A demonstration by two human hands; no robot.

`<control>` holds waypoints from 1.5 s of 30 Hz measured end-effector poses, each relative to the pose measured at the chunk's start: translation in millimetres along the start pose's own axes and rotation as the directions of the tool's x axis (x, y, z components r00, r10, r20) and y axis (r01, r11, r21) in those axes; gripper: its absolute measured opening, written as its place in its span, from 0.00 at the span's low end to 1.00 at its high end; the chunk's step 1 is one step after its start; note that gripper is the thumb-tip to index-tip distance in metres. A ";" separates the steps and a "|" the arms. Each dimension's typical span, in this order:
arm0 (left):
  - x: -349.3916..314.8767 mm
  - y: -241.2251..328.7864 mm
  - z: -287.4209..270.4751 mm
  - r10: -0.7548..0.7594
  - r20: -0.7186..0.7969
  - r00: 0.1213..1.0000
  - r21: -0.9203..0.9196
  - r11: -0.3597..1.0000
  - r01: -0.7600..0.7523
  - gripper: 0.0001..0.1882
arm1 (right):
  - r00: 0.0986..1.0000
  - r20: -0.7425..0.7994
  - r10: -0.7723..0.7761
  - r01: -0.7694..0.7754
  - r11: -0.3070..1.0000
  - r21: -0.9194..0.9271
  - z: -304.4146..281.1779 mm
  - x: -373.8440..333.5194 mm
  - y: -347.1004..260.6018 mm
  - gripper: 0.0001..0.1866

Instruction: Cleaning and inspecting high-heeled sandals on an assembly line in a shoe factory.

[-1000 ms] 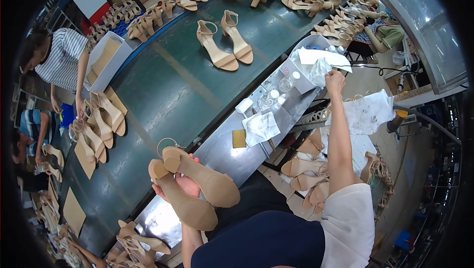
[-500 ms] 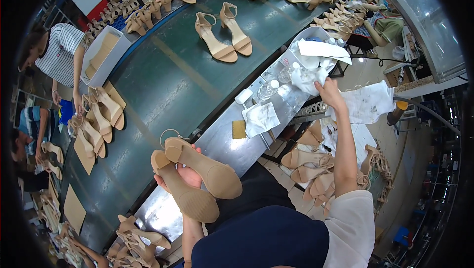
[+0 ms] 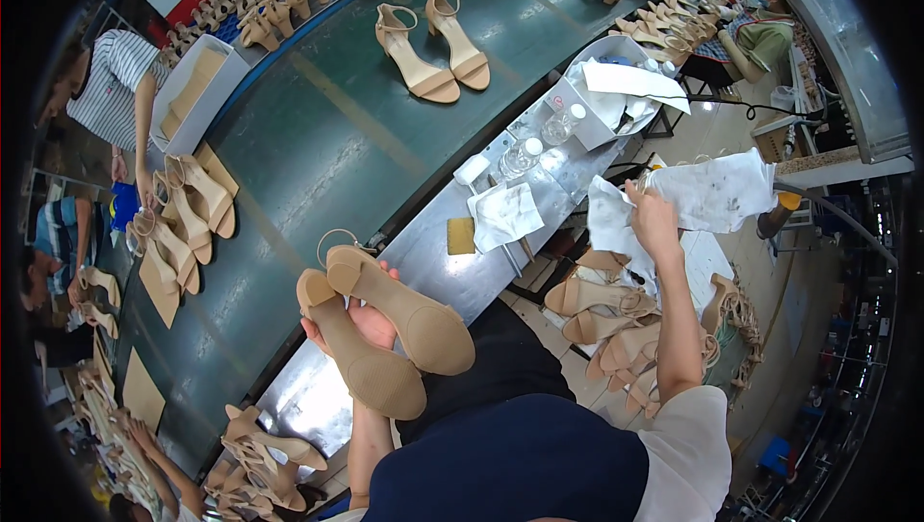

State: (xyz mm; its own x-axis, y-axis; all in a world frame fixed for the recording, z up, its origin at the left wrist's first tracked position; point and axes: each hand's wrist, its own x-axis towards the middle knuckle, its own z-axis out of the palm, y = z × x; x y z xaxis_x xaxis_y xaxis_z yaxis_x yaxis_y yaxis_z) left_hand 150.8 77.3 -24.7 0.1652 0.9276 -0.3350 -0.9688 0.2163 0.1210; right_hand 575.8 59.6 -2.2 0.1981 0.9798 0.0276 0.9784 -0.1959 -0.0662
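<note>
My left hand (image 3: 373,326) supports a pair of beige heeled sandals (image 3: 409,322) from below, soles turned up toward me. Its fingers curl round the pair near the heels, and a thin ankle strap loops out beyond. Out to the right, my right hand (image 3: 654,222) is closed on a white cloth (image 3: 609,217) with dark smudges, which hangs down from the fingers. Close beside that hand lies a larger stained white cloth (image 3: 717,193). Below it, several beige sandals (image 3: 602,310) are piled at my right side.
A metal ledge (image 3: 414,267) runs along the green conveyor (image 3: 318,152). On it are clear bottles (image 3: 521,158), a folded white cloth (image 3: 506,212) and a yellowish pad (image 3: 461,236). Another sandal pair (image 3: 433,50) stands on the belt. A person in a striped shirt (image 3: 117,89) handles sandals at the left.
My right hand has moved from beside the bottles on the ledge toward me and slightly right, carrying the smudged white cloth. The left hand still holds the sandals in nearly the same place.
</note>
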 end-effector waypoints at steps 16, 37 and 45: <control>-2.3 5.9 7.0 0.145 -0.069 0.987 0.069 0.988 -0.140 0.55 | 0.833 0.527 0.168 -0.526 -0.055 0.849 102.5 164.7 25.9 0.22; -11.8 33.0 -45.3 0.145 0.081 0.986 -0.138 0.981 -0.133 0.57 | 0.988 0.140 -0.069 -0.084 0.520 0.850 32.4 97.9 -78.1 0.19; -12.2 18.5 -47.2 0.172 0.087 0.981 -0.146 0.977 -0.158 0.53 | 0.564 0.120 -0.817 0.162 0.252 0.954 22.9 -65.8 -350.0 0.03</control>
State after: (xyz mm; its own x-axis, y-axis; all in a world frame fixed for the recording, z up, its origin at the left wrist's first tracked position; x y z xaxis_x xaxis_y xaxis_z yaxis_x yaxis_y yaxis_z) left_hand 122.1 55.6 -62.5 0.0120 0.9738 -0.2269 -0.9992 0.0203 0.0345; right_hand 218.9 64.6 -3.7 -0.6949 0.7173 -0.0505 0.2223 0.1475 -0.9638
